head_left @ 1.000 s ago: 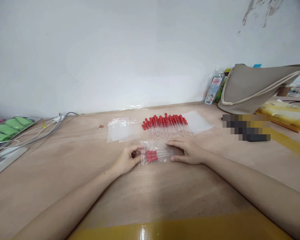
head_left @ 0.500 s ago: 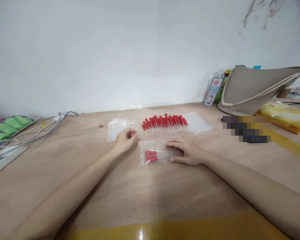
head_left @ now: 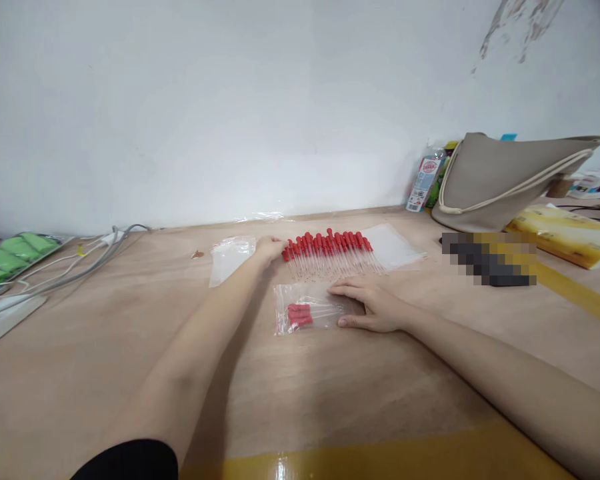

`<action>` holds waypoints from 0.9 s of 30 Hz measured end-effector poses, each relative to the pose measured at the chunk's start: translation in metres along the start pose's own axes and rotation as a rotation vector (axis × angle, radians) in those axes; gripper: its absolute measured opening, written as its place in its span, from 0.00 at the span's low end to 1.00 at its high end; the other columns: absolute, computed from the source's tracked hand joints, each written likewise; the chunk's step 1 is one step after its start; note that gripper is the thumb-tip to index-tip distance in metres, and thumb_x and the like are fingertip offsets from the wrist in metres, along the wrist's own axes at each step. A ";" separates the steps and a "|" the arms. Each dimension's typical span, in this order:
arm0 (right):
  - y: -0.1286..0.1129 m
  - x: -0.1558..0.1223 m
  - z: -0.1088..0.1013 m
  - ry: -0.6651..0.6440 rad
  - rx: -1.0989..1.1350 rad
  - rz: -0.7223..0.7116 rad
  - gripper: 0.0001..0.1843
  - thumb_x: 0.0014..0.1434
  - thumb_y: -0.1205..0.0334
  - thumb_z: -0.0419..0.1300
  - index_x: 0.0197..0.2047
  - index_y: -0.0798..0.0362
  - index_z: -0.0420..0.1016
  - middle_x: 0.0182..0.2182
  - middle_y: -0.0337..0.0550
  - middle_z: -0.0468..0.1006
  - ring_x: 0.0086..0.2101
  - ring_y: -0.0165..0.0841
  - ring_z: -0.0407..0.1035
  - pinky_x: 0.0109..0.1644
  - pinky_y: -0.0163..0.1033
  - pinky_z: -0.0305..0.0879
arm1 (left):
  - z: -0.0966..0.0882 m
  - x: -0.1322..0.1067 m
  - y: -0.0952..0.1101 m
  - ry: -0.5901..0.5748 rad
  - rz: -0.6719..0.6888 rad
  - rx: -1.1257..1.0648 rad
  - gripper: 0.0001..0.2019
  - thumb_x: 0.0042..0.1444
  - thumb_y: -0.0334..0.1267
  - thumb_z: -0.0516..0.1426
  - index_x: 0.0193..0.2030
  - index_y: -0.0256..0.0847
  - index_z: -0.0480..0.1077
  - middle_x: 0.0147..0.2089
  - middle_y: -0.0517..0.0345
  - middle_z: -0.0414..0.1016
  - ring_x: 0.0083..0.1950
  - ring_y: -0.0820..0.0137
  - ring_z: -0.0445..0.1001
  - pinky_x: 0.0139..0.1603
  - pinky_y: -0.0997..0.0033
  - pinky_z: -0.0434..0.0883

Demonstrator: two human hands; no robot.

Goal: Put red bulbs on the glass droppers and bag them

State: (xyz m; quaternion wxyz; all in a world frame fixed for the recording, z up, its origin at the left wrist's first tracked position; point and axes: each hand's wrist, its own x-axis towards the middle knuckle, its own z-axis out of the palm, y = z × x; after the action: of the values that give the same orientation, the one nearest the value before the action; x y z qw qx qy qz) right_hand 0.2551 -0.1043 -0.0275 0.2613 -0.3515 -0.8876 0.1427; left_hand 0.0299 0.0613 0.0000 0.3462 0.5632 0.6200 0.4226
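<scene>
My left hand (head_left: 271,248) reaches to the left end of a row of glass droppers with red rubber bulbs (head_left: 327,243). Its fingertips are pinched together at the outermost red bulb. Nearer to me lies a clear zip bag (head_left: 283,308) holding several red-bulbed droppers (head_left: 300,315), bulbs to the left. My right hand (head_left: 373,305) rests on the bag's right end, thumb and fingers apart, hiding part of it. Beside my left hand is a stack of clear zip bags (head_left: 229,261), partly behind the wrist.
White sheets or bags (head_left: 393,243) lie right of the row. At the right stand a bottle (head_left: 423,183), a grey bag (head_left: 500,187) and a yellow pack (head_left: 567,233), with a blurred dark object (head_left: 490,260) in front. Cables (head_left: 95,260) and green packs (head_left: 20,253) are left.
My left hand has moved forward and slightly right, from the table in front of the bag stack to the red bulbs. My right hand stays on the zip bag.
</scene>
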 end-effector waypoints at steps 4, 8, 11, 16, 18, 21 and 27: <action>0.000 0.000 0.000 -0.004 -0.004 -0.014 0.31 0.52 0.46 0.58 0.55 0.54 0.64 0.50 0.52 0.68 0.50 0.40 0.62 0.53 0.48 0.59 | -0.019 -0.007 0.007 0.064 0.079 -0.200 0.09 0.41 0.38 0.61 0.20 0.36 0.66 0.20 0.60 0.67 0.23 0.76 0.64 0.25 0.76 0.60; 0.000 0.000 -0.001 -0.006 -0.006 -0.002 0.31 0.52 0.46 0.58 0.55 0.54 0.64 0.51 0.52 0.68 0.50 0.40 0.62 0.53 0.47 0.59 | -0.058 -0.031 0.000 0.147 0.166 -0.382 0.12 0.46 0.44 0.58 0.27 0.37 0.63 0.28 0.60 0.70 0.25 0.80 0.65 0.28 0.80 0.61; 0.000 0.000 0.000 -0.005 -0.005 0.004 0.31 0.52 0.47 0.59 0.55 0.54 0.64 0.51 0.53 0.67 0.50 0.40 0.62 0.54 0.48 0.59 | -0.087 -0.060 -0.017 0.203 0.193 -0.568 0.14 0.44 0.44 0.60 0.30 0.37 0.62 0.29 0.60 0.71 0.27 0.80 0.66 0.30 0.79 0.63; 0.001 0.000 0.000 -0.008 -0.006 0.001 0.31 0.52 0.47 0.59 0.55 0.54 0.64 0.51 0.53 0.67 0.50 0.40 0.62 0.54 0.48 0.59 | -0.106 -0.101 -0.041 0.189 0.157 -0.607 0.18 0.41 0.45 0.63 0.32 0.37 0.63 0.30 0.60 0.72 0.27 0.79 0.67 0.31 0.77 0.64; 0.000 0.000 -0.001 -0.011 -0.011 0.007 0.31 0.52 0.47 0.59 0.55 0.54 0.64 0.51 0.53 0.67 0.50 0.41 0.61 0.54 0.48 0.59 | -0.102 -0.109 -0.044 0.192 0.138 -0.634 0.18 0.40 0.45 0.64 0.32 0.37 0.63 0.29 0.60 0.73 0.27 0.79 0.67 0.31 0.77 0.64; -0.001 0.000 -0.001 -0.017 -0.017 0.012 0.31 0.52 0.47 0.59 0.55 0.55 0.64 0.51 0.53 0.67 0.51 0.40 0.61 0.54 0.48 0.58 | -0.091 -0.115 -0.046 0.168 0.113 -0.670 0.19 0.38 0.44 0.65 0.32 0.37 0.62 0.29 0.60 0.73 0.28 0.78 0.68 0.32 0.75 0.65; 0.000 0.000 -0.001 -0.007 -0.023 0.004 0.31 0.52 0.47 0.59 0.55 0.55 0.65 0.51 0.53 0.68 0.50 0.40 0.62 0.54 0.49 0.59 | -0.078 -0.128 -0.049 0.031 0.127 -0.586 0.21 0.40 0.45 0.64 0.36 0.39 0.60 0.29 0.61 0.74 0.30 0.75 0.71 0.37 0.71 0.67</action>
State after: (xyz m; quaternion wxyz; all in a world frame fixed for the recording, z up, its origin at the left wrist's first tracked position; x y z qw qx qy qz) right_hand 0.2557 -0.1043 -0.0273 0.2541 -0.3558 -0.8893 0.1345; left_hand -0.0441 -0.0765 -0.0192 0.4573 0.4704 0.4404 0.6130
